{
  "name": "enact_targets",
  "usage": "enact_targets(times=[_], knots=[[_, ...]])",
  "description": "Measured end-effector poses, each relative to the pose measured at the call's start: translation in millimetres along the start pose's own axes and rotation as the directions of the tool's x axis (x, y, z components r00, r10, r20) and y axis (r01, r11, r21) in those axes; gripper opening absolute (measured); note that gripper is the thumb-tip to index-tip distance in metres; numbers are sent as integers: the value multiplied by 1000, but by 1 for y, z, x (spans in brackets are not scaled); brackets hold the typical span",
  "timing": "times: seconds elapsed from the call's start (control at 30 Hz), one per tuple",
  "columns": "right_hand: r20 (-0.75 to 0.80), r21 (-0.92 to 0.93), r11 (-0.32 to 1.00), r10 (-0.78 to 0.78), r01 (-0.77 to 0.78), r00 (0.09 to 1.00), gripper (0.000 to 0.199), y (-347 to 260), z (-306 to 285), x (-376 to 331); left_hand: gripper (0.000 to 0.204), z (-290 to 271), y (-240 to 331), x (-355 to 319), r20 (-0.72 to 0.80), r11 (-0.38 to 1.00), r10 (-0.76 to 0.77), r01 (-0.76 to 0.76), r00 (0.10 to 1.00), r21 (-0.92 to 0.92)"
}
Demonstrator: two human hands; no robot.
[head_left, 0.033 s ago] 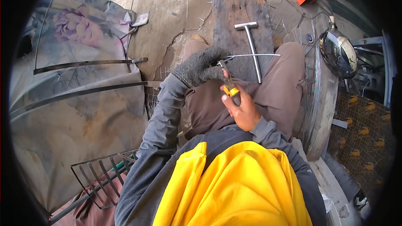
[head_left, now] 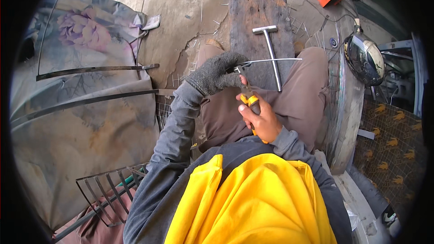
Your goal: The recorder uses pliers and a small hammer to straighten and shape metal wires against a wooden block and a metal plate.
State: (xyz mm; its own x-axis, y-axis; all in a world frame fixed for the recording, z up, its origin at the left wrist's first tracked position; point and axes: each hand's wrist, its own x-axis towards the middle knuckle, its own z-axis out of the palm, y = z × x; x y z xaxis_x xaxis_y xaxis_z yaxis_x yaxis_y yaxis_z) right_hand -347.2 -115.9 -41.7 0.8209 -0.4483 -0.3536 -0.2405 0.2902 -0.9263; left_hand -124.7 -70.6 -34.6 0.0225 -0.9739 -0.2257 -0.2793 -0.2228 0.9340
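The left hand point(head_left: 216, 74), in a grey knit glove, has its grip closed around one end of a thin steel wire point(head_left: 273, 59), which runs out level to the right, just above the person's right knee. The bare right hand point(head_left: 261, 119) has its grip wrapped tight on the yellow-handled pliers point(head_left: 247, 95), just below the wire's held end; the pliers' nose points up and meets the wire right beside the gloved fingers. Whether the nose bites the wire cannot be told.

Under the wire, a T-shaped metal bar point(head_left: 271, 54) lies on a dark weathered wooden plank point(head_left: 253, 18), crossing beneath the wire. Short wire offcuts point(head_left: 199, 40) are scattered on the cracked concrete floor point(head_left: 181, 13) left of the wire. Far left of it lies a floral cloth point(head_left: 77, 108) with flat metal strips point(head_left: 95, 69) on top.
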Motion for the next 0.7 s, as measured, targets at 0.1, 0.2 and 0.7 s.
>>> enact_targets(times=[0.1,0.2,0.7], knots=[[189,329,920,156,-212,970,32,-10,-6,-2,54,-2,0,4,26,980,-69,73,997,-187],[354,481,803,190,-352,916,38,-12,-14,0,51,-5,2,4,-5,994,-53,52,999,-98],[509,540,832,-202,-128,836,44,-77,-36,-9,42,-40,-14,-30,-348,993,-95,61,933,-106]])
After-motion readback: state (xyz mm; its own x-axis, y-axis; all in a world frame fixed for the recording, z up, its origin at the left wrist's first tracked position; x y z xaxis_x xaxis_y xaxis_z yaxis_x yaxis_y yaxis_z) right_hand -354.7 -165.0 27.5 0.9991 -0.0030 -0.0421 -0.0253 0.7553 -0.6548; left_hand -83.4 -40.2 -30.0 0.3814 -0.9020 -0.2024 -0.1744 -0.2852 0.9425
